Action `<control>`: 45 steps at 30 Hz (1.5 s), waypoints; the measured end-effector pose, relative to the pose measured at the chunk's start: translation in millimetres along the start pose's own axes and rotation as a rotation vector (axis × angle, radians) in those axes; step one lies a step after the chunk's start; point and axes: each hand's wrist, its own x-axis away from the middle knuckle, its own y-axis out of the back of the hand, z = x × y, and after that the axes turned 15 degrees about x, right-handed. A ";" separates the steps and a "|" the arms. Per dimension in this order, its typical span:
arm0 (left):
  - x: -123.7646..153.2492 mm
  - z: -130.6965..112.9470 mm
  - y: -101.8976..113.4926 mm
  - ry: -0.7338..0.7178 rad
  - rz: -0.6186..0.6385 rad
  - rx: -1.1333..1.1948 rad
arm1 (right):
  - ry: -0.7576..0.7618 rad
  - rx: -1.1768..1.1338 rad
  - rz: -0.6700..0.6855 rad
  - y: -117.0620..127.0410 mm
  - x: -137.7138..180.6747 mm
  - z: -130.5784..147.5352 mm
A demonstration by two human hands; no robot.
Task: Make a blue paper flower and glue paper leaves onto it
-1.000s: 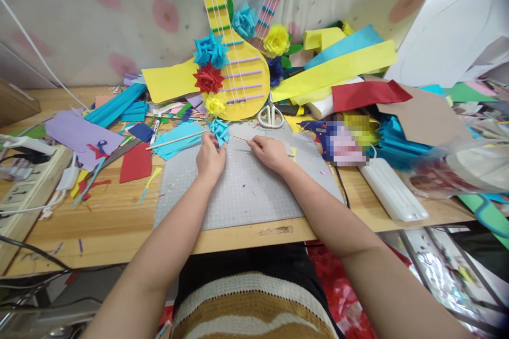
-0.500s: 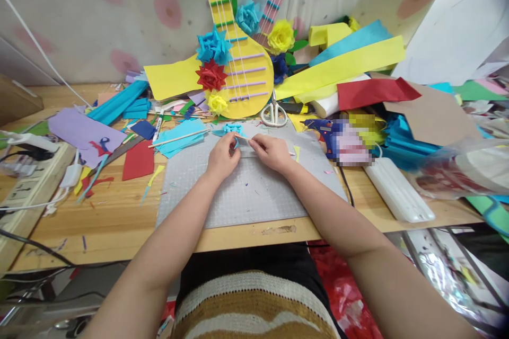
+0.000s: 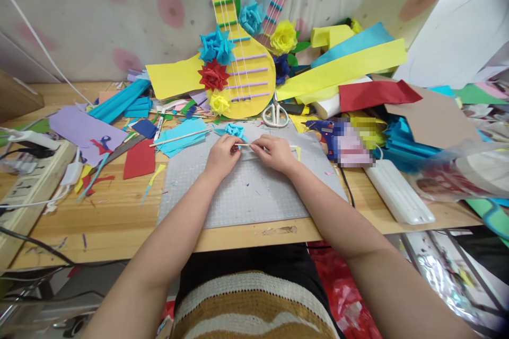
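Observation:
My left hand (image 3: 221, 157) and my right hand (image 3: 274, 152) meet over the far part of a grey cutting mat (image 3: 250, 196). My right hand pinches a thin wooden stick (image 3: 278, 146) lying crosswise. My left hand's fingers are curled at the stick's left tip, where a small light-blue paper flower (image 3: 235, 131) sits; its fingertips pinch the flower's paper against the stick. A second wooden stick (image 3: 181, 137) lies on blue paper to the left.
A yellow paper guitar (image 3: 242, 71) with paper flowers leans at the back. White scissors (image 3: 275, 114), a blue glue gun (image 3: 324, 128), coloured paper sheets and scraps crowd the wooden table (image 3: 115, 212). A white power strip (image 3: 395, 190) lies right, cables and a socket strip left.
My left hand has moved right from the mat's far edge to meet my right hand at the stick's tip. The blue flower now sits just beyond my fingertips.

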 end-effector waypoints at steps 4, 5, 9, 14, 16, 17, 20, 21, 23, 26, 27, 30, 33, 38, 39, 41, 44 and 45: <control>0.4 -1.0 0.0 -0.054 0.021 -0.070 | -0.018 -0.003 -0.007 -0.6 0.2 -0.5; 0.6 -0.8 -0.3 -0.074 0.019 -0.087 | -0.019 -0.007 -0.019 -1.0 0.2 -0.5; 0.6 1.4 -1.4 -0.140 -0.004 -0.135 | -0.025 -0.023 -0.075 -2.3 -0.6 -1.0; 0.2 2.9 -1.2 -0.162 0.002 -0.194 | -0.028 -0.054 -0.108 -3.5 -1.1 -2.3; 0.5 2.0 -0.8 -0.153 0.009 -0.211 | -0.028 -0.079 -0.117 -4.6 -1.0 -3.2; 0.8 1.3 -0.6 -0.152 0.011 -0.216 | -0.027 -0.094 -0.123 -5.4 -0.9 -3.7; 1.9 -0.9 -0.3 -0.155 0.013 -0.232 | -0.026 -0.130 -0.135 -8.0 -0.9 -5.0; 2.3 -1.3 -0.4 -0.155 0.011 -0.239 | -0.025 -0.136 -0.137 -8.7 -1.0 -5.3; 3.1 -1.3 -1.2 -0.156 -0.005 -0.249 | -0.021 -0.141 -0.138 -9.6 -1.2 -5.4; 3.7 0.5 -3.5 -0.143 -0.064 -0.245 | -0.012 -0.133 -0.143 -10.0 -1.4 -4.9; 3.8 1.2 -4.3 -0.137 -0.085 -0.241 | -0.009 -0.127 -0.143 -10.0 -1.4 -4.8; 3.6 1.8 -5.2 -0.130 -0.138 -0.238 | 0.006 -0.116 -0.145 -10.2 -1.2 -4.6; 3.3 -0.6 -3.6 -0.157 -0.172 -0.270 | 0.021 -0.109 -0.155 -9.7 -0.6 -3.7; 3.7 -4.9 -1.0 -0.198 -0.196 -0.278 | 0.027 -0.084 -0.195 -7.4 -0.3 0.4; 3.9 -5.0 -1.0 -0.199 -0.197 -0.271 | 0.029 -0.078 -0.204 -7.1 -0.5 1.3; 4.4 -4.4 -0.9 -0.203 -0.190 -0.261 | 0.031 -0.076 -0.221 -6.8 -0.7 2.8; 5.6 -2.0 0.2 -0.212 -0.174 -0.261 | 0.019 -0.086 -0.229 -6.8 -0.7 4.0; 6.0 -1.0 1.2 -0.214 -0.168 -0.261 | 0.019 -0.089 -0.222 -6.7 -0.6 4.1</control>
